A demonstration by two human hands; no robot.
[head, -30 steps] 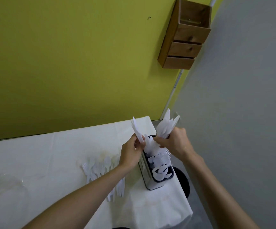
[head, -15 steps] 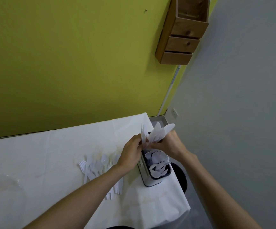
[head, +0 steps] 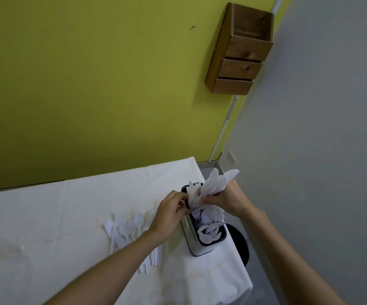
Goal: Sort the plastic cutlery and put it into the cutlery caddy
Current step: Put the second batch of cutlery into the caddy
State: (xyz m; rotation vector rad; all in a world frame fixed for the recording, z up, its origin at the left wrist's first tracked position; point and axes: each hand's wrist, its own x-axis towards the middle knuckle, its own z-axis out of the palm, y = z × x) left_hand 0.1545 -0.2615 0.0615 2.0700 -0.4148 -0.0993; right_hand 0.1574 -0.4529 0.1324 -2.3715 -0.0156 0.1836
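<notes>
Head view, notes from near to far.

- A faint clear plastic dish [head: 4,258] sits at lower left on the white table [head: 68,216]. Its outline is hard to read.
- Loose cutlery [head: 129,227], forks and spoons at least, lies on the cloth near the cutlery caddy [head: 192,243]. The left forearm covers part of the pile, so no count is possible. This much is left to sort.
- The caddy stands upright at the table's right edge. Its near compartment is already full of spoons [head: 209,233], bowls up. What fills the middle section is unclear.
- The left hand [head: 171,213] has its fingers curled and appears to pinch the upright knives [head: 215,183] at the caddy's far end.
- The right hand [head: 228,199] grasps the same fan of blades from the other side. Their lower ends are hidden, so whether they are seated is uncertain.
- Judgement: the task is roughly past halfway.
- A dark round object [head: 242,245] shows below the table edge, and a wooden wall box [head: 242,56] hangs beyond.
</notes>
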